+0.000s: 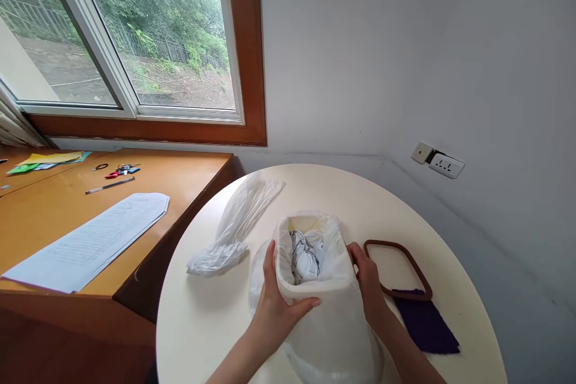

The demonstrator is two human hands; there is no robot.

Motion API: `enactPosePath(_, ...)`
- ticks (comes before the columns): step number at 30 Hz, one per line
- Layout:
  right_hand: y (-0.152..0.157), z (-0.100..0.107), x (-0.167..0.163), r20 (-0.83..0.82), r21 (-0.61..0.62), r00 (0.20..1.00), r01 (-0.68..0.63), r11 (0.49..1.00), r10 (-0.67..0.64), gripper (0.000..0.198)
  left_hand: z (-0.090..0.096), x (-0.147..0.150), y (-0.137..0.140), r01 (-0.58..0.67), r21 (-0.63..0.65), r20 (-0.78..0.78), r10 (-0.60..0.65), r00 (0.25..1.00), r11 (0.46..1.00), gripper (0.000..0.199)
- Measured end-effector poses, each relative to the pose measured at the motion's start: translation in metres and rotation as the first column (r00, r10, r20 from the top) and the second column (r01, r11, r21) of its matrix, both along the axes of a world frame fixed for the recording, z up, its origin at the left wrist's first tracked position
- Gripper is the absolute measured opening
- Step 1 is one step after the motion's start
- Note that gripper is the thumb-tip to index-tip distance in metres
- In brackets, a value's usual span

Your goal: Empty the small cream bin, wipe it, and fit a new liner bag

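Walls [333,54] border a round table [202,324] where fingers [270,261] of both hands [275,315] [369,281] grip a bin [324,330].

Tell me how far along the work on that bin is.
Done: a white bag lines the bin and hangs down outside; crumpled paper lies inside. In hand: the left hand and right hand are at the bin's sides, on the bag. Remaining, perhaps: the brown frame lies apart from the bin, overlapping the purple cloth, so it may need fitting.

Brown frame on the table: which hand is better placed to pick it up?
Probably the right hand: it is beside the brown frame; the left hand is across the white bin.
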State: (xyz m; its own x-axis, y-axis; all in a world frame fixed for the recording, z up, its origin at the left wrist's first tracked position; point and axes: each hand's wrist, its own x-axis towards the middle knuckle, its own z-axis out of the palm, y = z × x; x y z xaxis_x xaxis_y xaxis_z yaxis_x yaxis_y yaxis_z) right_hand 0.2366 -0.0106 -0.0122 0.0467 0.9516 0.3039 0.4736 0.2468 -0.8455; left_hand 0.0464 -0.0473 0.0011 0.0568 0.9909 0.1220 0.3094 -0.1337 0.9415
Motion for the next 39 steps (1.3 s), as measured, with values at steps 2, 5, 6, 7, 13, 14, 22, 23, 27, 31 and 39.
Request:
enactPosePath(2,-0.004,-0.002,0.004,0.048,0.034,0.999,-0.005,0.999,0.004,0.019,-0.004,0.003,-0.001,-0.005,0.012,-0.011,0.005,1.0,1.0,0.111)
enactPosePath(5,-0.011,-0.003,0.007,0.092,0.123,0.995,0.011,0.992,-0.023,0.021,-0.011,0.009,-0.002,0.004,0.008,0.018,-0.005,1.0,1.0,0.107)
enactPosePath(6,-0.013,-0.003,0.008,0.093,0.143,0.995,0.021,0.99,-0.035,0.022,-0.013,0.009,-0.002,0.015,0.005,0.023,-0.015,1.0,1.0,0.106)
enactPosePath(7,-0.016,-0.002,0.01,0.088,0.15,0.995,0.034,0.988,-0.048,0.023,-0.013,0.009,-0.004,0.03,0.002,0.019,-0.03,0.999,1.0,0.106)
enactPosePath(13,-0.024,0.005,0.018,-0.044,0.086,0.994,0.102,0.991,-0.099,0.029,0.022,-0.03,-0.016,0.158,-0.074,-0.281,-0.173,0.944,0.985,0.105)
enactPosePath(14,-0.024,0.007,0.018,-0.071,0.085,0.993,0.105,0.991,-0.1,0.029,0.035,-0.039,-0.015,0.172,-0.057,-0.353,-0.181,0.918,0.983,0.094)
enactPosePath(22,-0.019,0.005,0.015,-0.162,0.121,0.981,0.127,0.984,-0.107,0.03,0.118,-0.029,0.078,0.311,0.189,-0.577,-0.151,0.803,0.931,0.032)
enactPosePath(23,-0.019,0.004,0.014,-0.164,0.128,0.981,0.129,0.983,-0.107,0.03,0.118,-0.019,0.093,0.379,0.15,-0.614,-0.214,0.759,0.913,0.036)
enactPosePath(27,-0.018,-0.001,0.014,-0.147,0.141,0.983,0.135,0.981,-0.114,0.03,0.11,0.011,0.135,0.528,0.03,-0.735,-0.339,0.587,0.849,0.038)
enactPosePath(31,-0.017,-0.003,0.014,-0.132,0.142,0.985,0.129,0.981,-0.111,0.03,0.106,0.014,0.144,0.542,0.041,-0.763,-0.323,0.559,0.84,0.034)
enactPosePath(39,-0.023,0.0,0.017,-0.2,0.198,0.967,0.2,0.96,-0.16,0.028,0.102,0.006,0.147,0.506,0.059,-0.782,-0.275,0.56,0.861,0.034)
